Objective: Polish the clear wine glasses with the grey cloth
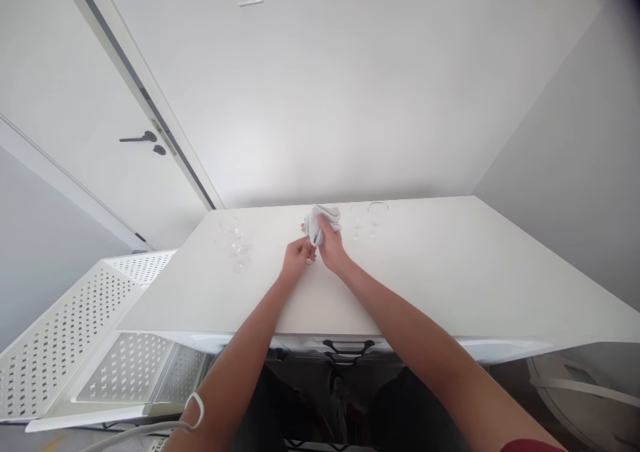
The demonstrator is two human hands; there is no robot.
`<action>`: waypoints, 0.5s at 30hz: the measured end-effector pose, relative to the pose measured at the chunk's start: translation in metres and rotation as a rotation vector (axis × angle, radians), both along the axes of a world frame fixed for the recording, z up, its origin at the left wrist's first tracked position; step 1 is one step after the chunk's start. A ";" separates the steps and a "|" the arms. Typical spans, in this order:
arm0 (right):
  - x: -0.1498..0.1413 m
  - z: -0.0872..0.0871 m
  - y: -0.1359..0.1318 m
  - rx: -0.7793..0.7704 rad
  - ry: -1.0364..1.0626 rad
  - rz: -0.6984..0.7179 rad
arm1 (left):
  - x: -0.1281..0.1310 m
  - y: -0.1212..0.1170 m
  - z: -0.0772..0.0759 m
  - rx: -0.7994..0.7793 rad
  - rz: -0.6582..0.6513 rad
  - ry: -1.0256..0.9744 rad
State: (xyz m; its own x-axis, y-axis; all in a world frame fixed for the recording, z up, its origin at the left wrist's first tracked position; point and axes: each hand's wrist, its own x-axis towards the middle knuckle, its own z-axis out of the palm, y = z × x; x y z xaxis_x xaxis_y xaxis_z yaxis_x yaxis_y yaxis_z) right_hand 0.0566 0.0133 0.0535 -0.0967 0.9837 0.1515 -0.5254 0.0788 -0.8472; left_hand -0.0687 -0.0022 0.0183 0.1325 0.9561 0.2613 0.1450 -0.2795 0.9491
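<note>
My right hand (331,244) grips a crumpled light grey cloth (315,229), which is bunched over the top of a clear glass. Just below it, my left hand (297,256) is closed on the lower part of this stemmed glass (309,261); its foot shows faintly under the fingers and its bowl is hidden by the cloth. To the left on the white cabinet top stand clear stemmed glasses (241,247). On the right, close to the wall, are two more, a stemmed glass (357,222) and another stemmed glass (374,219).
The white cabinet top (430,265) meets a plain wall behind. Black drawer handles (349,349) stick out at its front edge. A white perforated rack (75,325) stands at the left, with a white cable (145,430) near my left arm. A door (100,105) is beyond.
</note>
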 end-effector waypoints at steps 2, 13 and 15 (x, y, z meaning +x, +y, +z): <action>-0.006 -0.003 -0.002 -0.016 -0.020 0.060 | -0.001 0.002 -0.001 -0.005 0.055 -0.025; -0.006 -0.016 0.008 0.075 -0.249 0.012 | -0.010 0.007 -0.002 0.051 0.392 -0.123; -0.002 -0.018 0.013 0.015 -0.291 -0.028 | -0.008 0.006 0.000 0.084 0.353 -0.193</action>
